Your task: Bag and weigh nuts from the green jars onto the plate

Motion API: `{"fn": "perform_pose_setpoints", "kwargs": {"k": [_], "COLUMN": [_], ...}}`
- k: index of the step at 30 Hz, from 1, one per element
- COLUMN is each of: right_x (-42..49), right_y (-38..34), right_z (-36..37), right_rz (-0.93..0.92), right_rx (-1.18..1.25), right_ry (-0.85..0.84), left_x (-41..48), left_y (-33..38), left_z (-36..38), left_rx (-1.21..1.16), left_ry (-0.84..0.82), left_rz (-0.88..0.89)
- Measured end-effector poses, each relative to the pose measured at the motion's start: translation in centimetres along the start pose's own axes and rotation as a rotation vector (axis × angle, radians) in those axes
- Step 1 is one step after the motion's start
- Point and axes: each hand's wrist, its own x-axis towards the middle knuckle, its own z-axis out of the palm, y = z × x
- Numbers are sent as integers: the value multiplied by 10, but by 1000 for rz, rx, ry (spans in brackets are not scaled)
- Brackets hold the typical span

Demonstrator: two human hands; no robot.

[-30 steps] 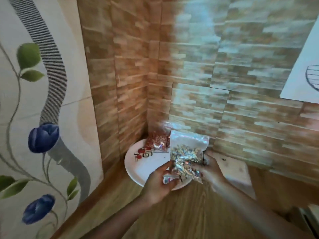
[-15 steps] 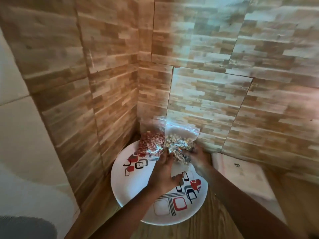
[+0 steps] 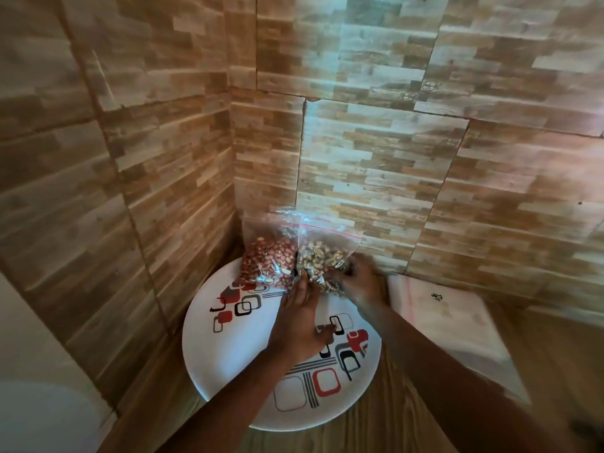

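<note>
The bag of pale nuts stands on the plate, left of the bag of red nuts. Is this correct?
No: in the head view the bag of pale nuts stands right of the bag of red nuts. It is on the plate.

Wood-grain tabletop (image 3: 376, 433) set in a wall corner. 1 round white plate (image 3: 209, 348) with a red/black square pattern lies flat on it. 1 flat white packet (image 3: 447, 325) lies just beside the plate, on its right, against the wall.
</note>
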Motion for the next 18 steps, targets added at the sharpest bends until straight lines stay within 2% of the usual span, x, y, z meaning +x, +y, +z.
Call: {"fn": "perform_pose_setpoints", "kwargs": {"k": [4,8,13,18], "right_x": [-12,-34,-69,-117], "right_y": [0,3,1,-12], "right_z": [-4,-15,-35,-56], "right_rz": [-70,-278,-402,-477], "right_rx": [-7,-123,-385,-441], "right_ry": [55,78,-4,-45], "left_x": [-6,-20,-41,-68], "left_y": [6,17,33,57], "left_z": [-4,-9,-19,-32], "left_rx": [-88,-148,-170,-201], "left_ry": [50,118,154,165], "left_rz": [-7,18,59,113]}}
